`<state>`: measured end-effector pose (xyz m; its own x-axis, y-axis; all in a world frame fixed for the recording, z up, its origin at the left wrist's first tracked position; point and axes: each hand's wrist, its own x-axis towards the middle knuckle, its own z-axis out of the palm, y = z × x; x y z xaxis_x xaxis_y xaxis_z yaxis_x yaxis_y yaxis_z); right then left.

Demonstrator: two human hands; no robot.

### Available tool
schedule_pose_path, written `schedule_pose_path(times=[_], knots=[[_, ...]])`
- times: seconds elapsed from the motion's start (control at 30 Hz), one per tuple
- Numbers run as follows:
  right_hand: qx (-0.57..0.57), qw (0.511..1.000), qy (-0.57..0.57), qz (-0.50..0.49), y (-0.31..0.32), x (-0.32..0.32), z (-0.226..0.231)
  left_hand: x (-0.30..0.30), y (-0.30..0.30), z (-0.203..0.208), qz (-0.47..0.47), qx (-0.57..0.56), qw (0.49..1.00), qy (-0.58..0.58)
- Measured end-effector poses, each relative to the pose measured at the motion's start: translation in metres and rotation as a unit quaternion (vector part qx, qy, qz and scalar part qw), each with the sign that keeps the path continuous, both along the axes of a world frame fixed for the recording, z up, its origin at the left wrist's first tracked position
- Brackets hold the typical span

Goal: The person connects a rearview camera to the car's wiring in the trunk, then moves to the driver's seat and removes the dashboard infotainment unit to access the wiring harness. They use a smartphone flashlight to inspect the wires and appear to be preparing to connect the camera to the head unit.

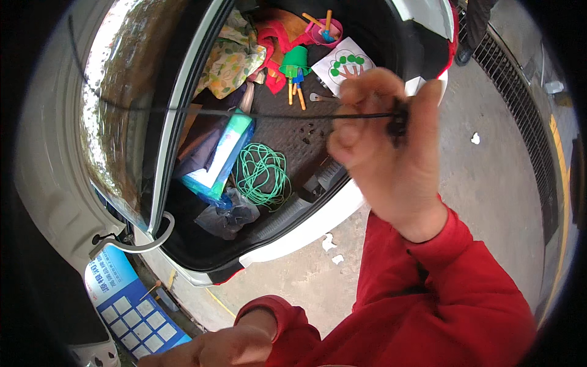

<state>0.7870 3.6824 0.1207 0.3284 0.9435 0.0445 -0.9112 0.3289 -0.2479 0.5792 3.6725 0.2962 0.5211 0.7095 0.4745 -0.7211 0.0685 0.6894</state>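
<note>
Black cord, held in right hand, left hand apart

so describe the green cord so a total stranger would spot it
Find the open car trunk, then the blue-and-white package inside. Just right of that, in this view, lies the green cord. Its tangle of thin loops sets it apart from the crumpled see-through bag beside it.
</note>
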Motion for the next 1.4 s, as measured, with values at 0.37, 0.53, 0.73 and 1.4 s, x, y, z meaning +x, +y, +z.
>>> schedule_pose_path(times=[0.37, 0.53, 0.73, 1.4], knots=[[0.011, 0.991, -0.077, -0.108, 0.007, 0.022, 0.029, -0.060, 0.003, -0.001, 0.033, -0.008, 0.999, -0.027], [0.041, 0.994, -0.048, -0.085, 0.012, 0.023, 0.031, -0.076, -0.001, 0.002, 0.046, -0.016, 0.999, -0.025], [0.040, 0.988, -0.096, -0.114, 0.008, 0.024, 0.031, -0.086, -0.003, 0.003, 0.061, -0.036, 0.997, -0.022], [0.008, 0.917, -0.308, -0.254, -0.005, 0.050, 0.059, -0.091, -0.032, -0.069, 0.220, -0.022, 0.974, 0.048]])
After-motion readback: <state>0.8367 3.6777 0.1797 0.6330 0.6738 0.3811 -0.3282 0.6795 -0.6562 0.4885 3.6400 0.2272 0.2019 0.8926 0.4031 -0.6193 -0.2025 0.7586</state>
